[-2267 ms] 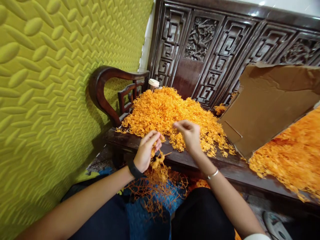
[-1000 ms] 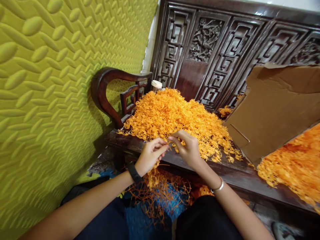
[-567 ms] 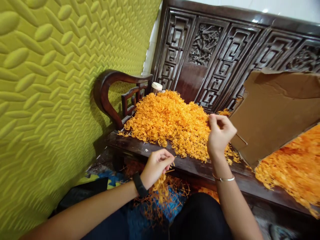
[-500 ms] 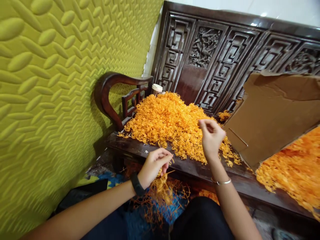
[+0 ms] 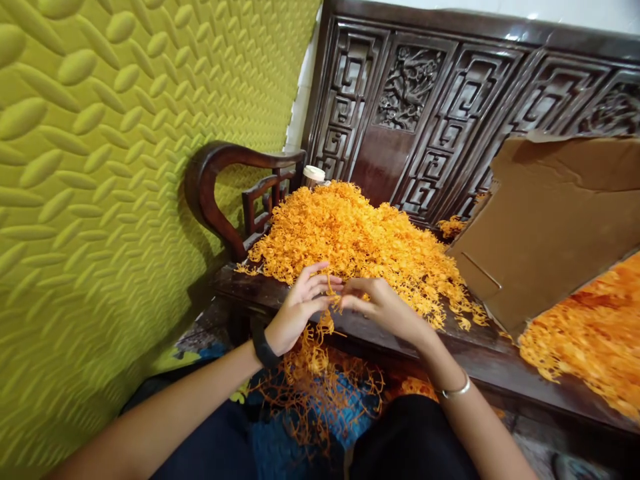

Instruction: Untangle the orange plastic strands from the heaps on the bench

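My left hand (image 5: 299,308), with a dark band at the wrist, holds a string of orange curly plastic-looking pieces (image 5: 326,325) between thumb and fingers. From there the string hangs down over the seat's front edge. Its upper fingers are partly stretched out. My right hand (image 5: 376,303), wearing a metal bangle, meets it from the right, its thumb and fingertips pinched at the string's upper end. Just behind both hands rises a large heap of loose orange curly pieces (image 5: 345,230) on a dark wooden bench (image 5: 400,345). What exactly the pieces are, I cannot tell.
A cardboard sheet (image 5: 560,220) leans on the bench at right, beside a second orange heap (image 5: 590,337). A white-lidded container (image 5: 314,175) stands behind the first heap. At left are a curved armrest (image 5: 200,180) and a yellow textured mat (image 5: 100,200). Orange strands (image 5: 320,400) tangle below.
My right hand has come down and left from over the heap to meet my left hand. My left hand has risen slightly, its fingers opening out somewhat, and more of the hanging string shows.
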Tool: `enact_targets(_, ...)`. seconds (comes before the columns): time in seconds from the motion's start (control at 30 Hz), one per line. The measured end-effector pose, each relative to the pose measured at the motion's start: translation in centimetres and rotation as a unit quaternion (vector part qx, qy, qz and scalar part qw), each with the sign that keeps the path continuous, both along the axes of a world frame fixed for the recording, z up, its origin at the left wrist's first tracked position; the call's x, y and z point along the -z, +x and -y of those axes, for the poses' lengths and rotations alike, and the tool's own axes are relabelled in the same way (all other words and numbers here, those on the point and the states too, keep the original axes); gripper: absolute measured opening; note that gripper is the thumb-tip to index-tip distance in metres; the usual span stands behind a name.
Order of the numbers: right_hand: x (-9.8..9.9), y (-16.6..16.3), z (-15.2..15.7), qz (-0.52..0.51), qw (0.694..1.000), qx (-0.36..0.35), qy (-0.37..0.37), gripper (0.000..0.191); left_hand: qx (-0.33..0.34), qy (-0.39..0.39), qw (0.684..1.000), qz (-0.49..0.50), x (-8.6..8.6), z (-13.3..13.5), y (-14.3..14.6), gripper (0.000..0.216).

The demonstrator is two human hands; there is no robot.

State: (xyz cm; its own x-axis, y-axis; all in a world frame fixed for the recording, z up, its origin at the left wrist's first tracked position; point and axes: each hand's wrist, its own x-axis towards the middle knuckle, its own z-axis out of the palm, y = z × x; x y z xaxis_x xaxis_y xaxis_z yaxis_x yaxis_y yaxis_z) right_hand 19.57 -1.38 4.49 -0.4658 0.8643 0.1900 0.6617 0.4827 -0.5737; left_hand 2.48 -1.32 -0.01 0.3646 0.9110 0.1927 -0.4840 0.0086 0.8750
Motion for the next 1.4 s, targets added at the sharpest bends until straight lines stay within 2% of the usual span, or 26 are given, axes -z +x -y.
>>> enact_targets(0.13,0.6,-0.3,0.4,0.018,1.000,-0.005,0.024,0.022,0.008,0.057,0.998,-0.040,0.4,-0.3,-0.2,0.062)
enact_targets(0.27,0.2,-0.1,0.6,-0.020,0.998,-0.008,0.055,0.018,-0.012,0.134,0.979,-0.155,0.4,-0.6,-0.3,0.032)
enact_targets(0.4,0.1,-0.2,0.7,-0.089,0.993,0.039,0.066,0.016,-0.044,0.179,0.946,-0.267,0.3,-0.3,-0.2,0.018)
enact_targets(0.53,1.4,-0.5,0.1,-0.142,0.981,0.115,0.062,0.017,-0.073,0.207,0.923,-0.317,-0.1,-0.1,0.1,0.023)
enact_targets(0.7,2.1,-0.8,-0.7,-0.205,0.962,0.172,0.055,0.017,-0.076,0.150,0.943,-0.287,-0.1,-0.5,0.7,0.024)
enact_targets(0.87,1.7,-1.7,-0.9,-0.232,0.942,0.214,0.113,0.014,-0.084,0.104,0.966,-0.221,-0.4,-0.7,1.2,0.024)
enact_targets(1.1,1.2,-3.3,-2.2,-0.280,0.925,0.218,0.135,0.012,-0.089,0.035,0.985,-0.144,-1.0,-1.1,1.2,0.021)
enact_targets(1.27,-0.1,0.3,-4.6,-0.356,0.852,0.301,0.240,0.016,-0.046,0.000,0.988,-0.145,0.1,-0.9,0.5,0.024)
enact_targets(1.33,0.3,2.0,-5.5,-0.342,0.856,0.304,0.241,0.016,-0.044,-0.006,0.990,-0.136,0.5,-1.1,0.2,0.023)
enact_targets(1.4,1.3,3.1,-6.3,-0.291,0.881,0.296,0.230,0.014,-0.053,0.005,0.992,-0.112,0.8,-1.5,-0.1,0.022)
